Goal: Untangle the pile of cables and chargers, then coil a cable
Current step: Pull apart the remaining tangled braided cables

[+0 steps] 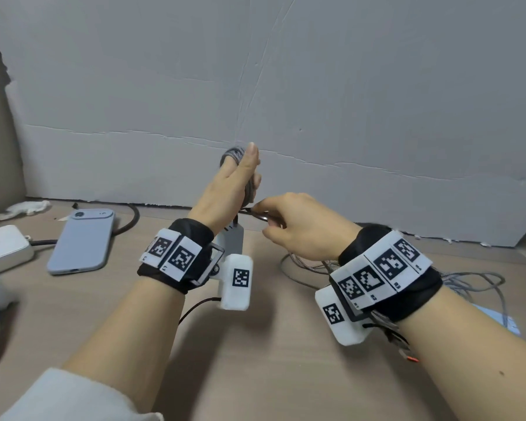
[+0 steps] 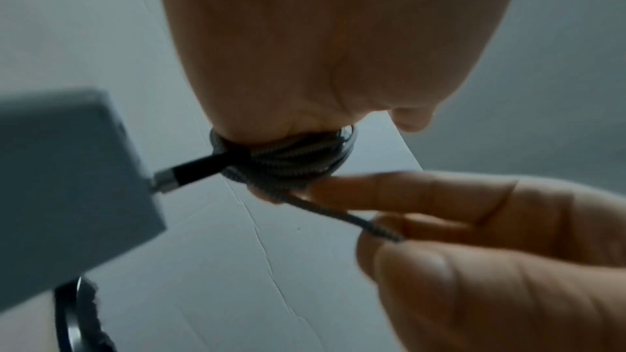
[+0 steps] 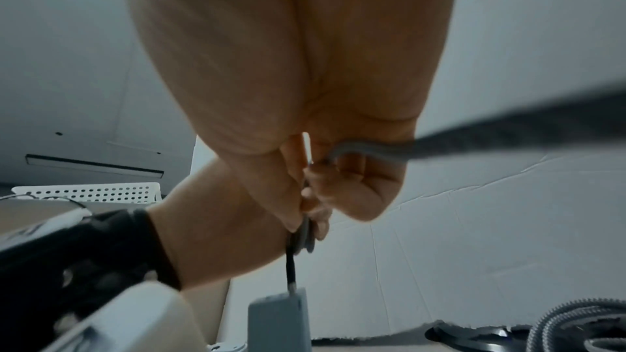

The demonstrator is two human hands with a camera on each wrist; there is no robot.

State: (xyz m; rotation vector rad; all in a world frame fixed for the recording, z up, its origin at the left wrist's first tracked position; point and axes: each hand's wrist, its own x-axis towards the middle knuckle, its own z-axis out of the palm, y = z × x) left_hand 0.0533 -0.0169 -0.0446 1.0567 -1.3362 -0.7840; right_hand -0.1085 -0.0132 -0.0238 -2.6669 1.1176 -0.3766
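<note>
My left hand (image 1: 246,170) is raised with its fingers pointing up, and a grey braided cable (image 1: 234,153) is wound in several turns around them; the thumb holds the coil (image 2: 291,159) in place. The cable's black plug end sits in a grey charger block (image 1: 233,242), which hangs just under that hand (image 2: 67,184). My right hand (image 1: 266,214) is close to the right of the left one and pinches the cable's free strand (image 2: 338,213) between thumb and forefinger. In the right wrist view the strand (image 3: 372,149) runs out of the fingers to the right.
On the wooden table (image 1: 255,360) lie a blue-grey phone (image 1: 81,241) and a white power strip (image 1: 0,247) at the left, with a black cord (image 1: 128,223) behind. Loose grey cables (image 1: 468,281) lie under my right wrist. A grey cardboard wall (image 1: 286,86) closes the back.
</note>
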